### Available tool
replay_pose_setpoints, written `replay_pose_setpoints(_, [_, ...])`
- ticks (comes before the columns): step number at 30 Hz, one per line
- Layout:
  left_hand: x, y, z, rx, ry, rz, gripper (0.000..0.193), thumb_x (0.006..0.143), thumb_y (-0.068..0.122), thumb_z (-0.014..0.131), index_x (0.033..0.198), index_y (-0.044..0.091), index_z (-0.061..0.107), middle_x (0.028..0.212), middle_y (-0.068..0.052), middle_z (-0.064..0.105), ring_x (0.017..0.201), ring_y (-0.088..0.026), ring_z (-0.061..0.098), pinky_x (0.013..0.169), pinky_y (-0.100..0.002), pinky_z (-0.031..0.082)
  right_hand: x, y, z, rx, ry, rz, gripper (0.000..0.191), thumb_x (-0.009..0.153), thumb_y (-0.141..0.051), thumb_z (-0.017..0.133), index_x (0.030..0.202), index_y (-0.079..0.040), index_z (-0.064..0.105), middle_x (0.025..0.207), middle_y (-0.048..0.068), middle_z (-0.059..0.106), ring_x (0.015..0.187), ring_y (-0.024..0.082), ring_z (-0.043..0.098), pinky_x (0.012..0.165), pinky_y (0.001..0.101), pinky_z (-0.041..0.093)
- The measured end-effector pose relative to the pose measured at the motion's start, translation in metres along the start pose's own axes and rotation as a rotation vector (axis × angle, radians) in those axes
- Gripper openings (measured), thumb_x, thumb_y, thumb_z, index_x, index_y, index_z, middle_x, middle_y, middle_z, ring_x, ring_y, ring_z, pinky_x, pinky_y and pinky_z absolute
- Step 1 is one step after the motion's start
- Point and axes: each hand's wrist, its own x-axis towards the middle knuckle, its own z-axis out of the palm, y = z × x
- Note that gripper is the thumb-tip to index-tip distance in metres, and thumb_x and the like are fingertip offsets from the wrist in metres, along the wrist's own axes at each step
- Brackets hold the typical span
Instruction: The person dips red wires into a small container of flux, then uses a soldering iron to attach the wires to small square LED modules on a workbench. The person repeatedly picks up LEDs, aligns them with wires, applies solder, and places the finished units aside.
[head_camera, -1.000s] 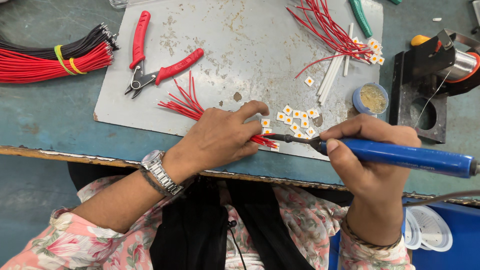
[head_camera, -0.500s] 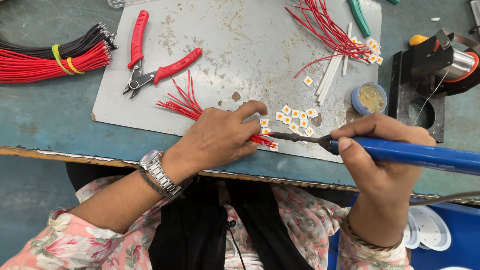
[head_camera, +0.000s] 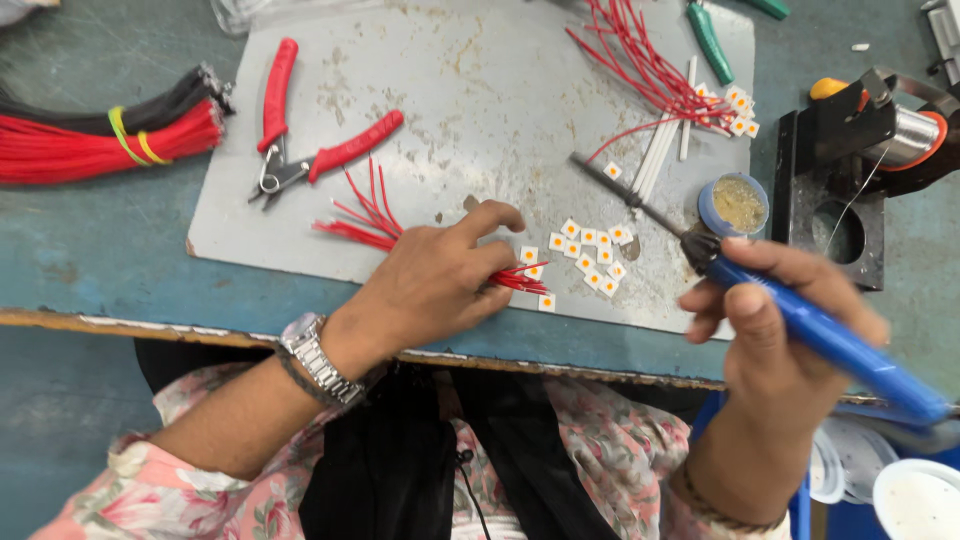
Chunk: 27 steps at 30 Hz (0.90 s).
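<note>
My left hand (head_camera: 435, 280) rests on a grey metal plate (head_camera: 450, 90) and pinches a small bunch of short red wires (head_camera: 358, 215) whose ends lie by a small white square chip (head_camera: 546, 301). My right hand (head_camera: 775, 330) grips a blue-handled soldering iron (head_camera: 830, 340). Its dark tip (head_camera: 590, 170) is lifted and points up-left, away from the wires. Several small white square chips (head_camera: 592, 252) lie between my hands.
Red-handled cutters (head_camera: 310, 150) lie on the plate's left. Bundled red and black wires (head_camera: 100, 140) sit at far left. A flux tin (head_camera: 738, 204), a black iron stand (head_camera: 835, 200), a solder spool (head_camera: 905, 135) and more red wires (head_camera: 650, 60) are to the right.
My right hand has swung the soldering iron's tip up and away from the wire ends, toward the plate's middle. My left hand stays on the red wires.
</note>
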Motion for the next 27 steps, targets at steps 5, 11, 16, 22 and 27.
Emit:
replay_pose_setpoints(5, [0.001,0.000,-0.007,-0.284,0.029,-0.215,0.028,0.080,0.015,0.077,0.102,-0.001,0.068,0.121,-0.011,0.063,0.061,-0.023,0.066,0.056,-0.035,0.055,-0.019,0.031,0.014,0.118,-0.044,0.028,0.040,0.105,-0.025,0.069,0.129,0.006,0.058,0.104,0.027,0.072,0.079,0.025,0.076,0.071,0.0337,0.064])
replay_pose_setpoints(11, [0.001,-0.001,-0.006,-0.205,0.200,-0.230,0.016,0.092,0.005,0.070,0.106,-0.003,0.068,0.120,-0.013,0.066,0.085,-0.027,0.069,0.073,-0.036,0.055,-0.035,0.045,0.028,0.140,-0.091,0.077,0.026,0.105,-0.016,0.064,0.125,0.000,0.057,0.123,0.027,0.071,0.096,0.027,0.077,0.093,0.0390,0.061])
replay_pose_setpoints(16, [0.005,0.000,-0.010,0.024,0.378,-0.081,0.014,0.089,0.005,0.071,0.100,-0.003,0.069,0.124,-0.017,0.062,0.108,-0.039,0.064,0.089,-0.045,0.052,-0.035,0.049,0.032,0.036,-0.156,0.026,0.017,0.105,-0.008,0.059,0.121,-0.002,0.057,0.125,0.023,0.072,0.103,0.024,0.077,0.097,0.0362,0.060])
replay_pose_setpoints(22, [0.005,0.010,-0.014,-0.244,0.301,-0.186,0.015,0.095,0.004,0.070,0.107,-0.003,0.070,0.105,-0.014,0.069,0.088,-0.025,0.070,0.075,-0.033,0.055,-0.035,0.052,0.041,0.042,-0.195,0.060,0.024,0.098,0.005,0.061,0.121,-0.004,0.058,0.126,0.021,0.071,0.109,0.023,0.075,0.099,0.0356,0.059])
replay_pose_setpoints(27, [0.008,0.022,-0.003,-0.399,0.116,-0.391,0.016,0.090,0.011,0.073,0.102,0.000,0.074,0.077,-0.012,0.073,0.060,-0.019,0.066,0.055,-0.031,0.050,-0.039,0.055,0.044,0.023,-0.174,0.033,0.036,0.092,0.010,0.066,0.122,-0.005,0.054,0.128,0.021,0.068,0.108,0.022,0.075,0.095,0.0339,0.060])
